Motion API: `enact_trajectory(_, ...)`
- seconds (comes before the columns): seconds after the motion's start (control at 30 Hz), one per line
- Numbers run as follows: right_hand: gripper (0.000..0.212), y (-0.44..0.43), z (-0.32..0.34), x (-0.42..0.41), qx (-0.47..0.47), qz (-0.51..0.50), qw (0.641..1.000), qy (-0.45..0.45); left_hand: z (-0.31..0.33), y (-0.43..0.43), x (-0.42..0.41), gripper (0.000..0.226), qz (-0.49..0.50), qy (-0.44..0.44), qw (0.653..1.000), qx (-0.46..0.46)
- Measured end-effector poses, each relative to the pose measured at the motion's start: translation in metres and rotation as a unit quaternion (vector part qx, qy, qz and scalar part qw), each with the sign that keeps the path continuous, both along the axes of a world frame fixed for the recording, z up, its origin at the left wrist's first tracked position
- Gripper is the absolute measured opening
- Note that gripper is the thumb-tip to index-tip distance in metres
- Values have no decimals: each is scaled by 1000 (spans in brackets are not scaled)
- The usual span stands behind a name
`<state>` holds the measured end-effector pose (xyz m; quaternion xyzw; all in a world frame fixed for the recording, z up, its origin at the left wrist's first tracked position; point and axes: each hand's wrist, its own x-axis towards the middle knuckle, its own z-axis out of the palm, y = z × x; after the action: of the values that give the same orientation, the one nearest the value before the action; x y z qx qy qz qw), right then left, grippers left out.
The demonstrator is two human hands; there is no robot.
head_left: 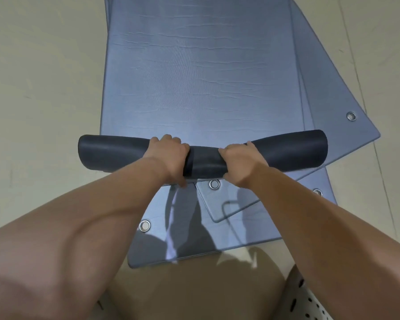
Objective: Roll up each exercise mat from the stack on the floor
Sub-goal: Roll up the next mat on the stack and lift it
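Observation:
A stack of blue-grey exercise mats (201, 72) lies flat on the floor and runs away from me. The near end of the top mat is wound into a dark roll (286, 152) that lies crosswise on the stack. My left hand (169, 158) grips the roll just left of its middle. My right hand (240, 162) grips it just right of the middle. Both hands curl over the top of the roll. Below the roll, the near corners of lower mats (226, 204) fan out, each with a metal eyelet (214, 184).
Beige floor (44, 77) surrounds the stack on both sides. A lower mat's corner (346, 107) juts out to the right with an eyelet (351, 116). A white cloth with dark spots (307, 301) shows at the bottom right.

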<state>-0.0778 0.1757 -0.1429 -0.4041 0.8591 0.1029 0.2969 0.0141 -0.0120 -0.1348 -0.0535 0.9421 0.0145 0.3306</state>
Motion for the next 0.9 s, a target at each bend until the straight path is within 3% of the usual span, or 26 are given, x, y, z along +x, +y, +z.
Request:
enact_trajectory(0.13, 16, -4, 17, 2, 6, -2, 997, -74, 2, -1, 7, 51, 8, -30, 999, 39)
enact_trajectory(0.23, 26, -4, 28, -5, 13, -43, 984, -170, 8, -17, 4, 54, 33, -102, 986, 125)
enact_trajectory(0.33, 40, 6, 32, -4, -32, -76, 978, -194, 9, -29, -1, 47, 72, -148, 968, 190)
enact_trajectory(0.43, 42, 26, 29, 12, -150, -128, 971, -134, 8, -42, -12, 41, 109, -176, 953, 222)
enact_trajectory(0.5, 48, 34, 18, 32, -196, -70, 978, 21, 6, -48, -19, 41, 127, -185, 946, 233)
enact_trajectory(0.57, 68, 38, 6, 54, -175, -8, 975, 139, 1, -51, -26, 38, 129, -169, 950, 227)
enact_trajectory(0.7, 111, 37, -11, 80, -86, -21, 989, 116, -4, -51, -26, 45, 143, -147, 955, 216)
enact_trajectory(0.8, 115, 29, -15, 81, -45, -27, 992, 116, -4, -50, -22, 68, 154, -109, 961, 201)
enact_trajectory(0.9, 114, 17, -18, 73, -7, -28, 990, 136, 3, -46, -13, 63, 135, -38, 984, 109)
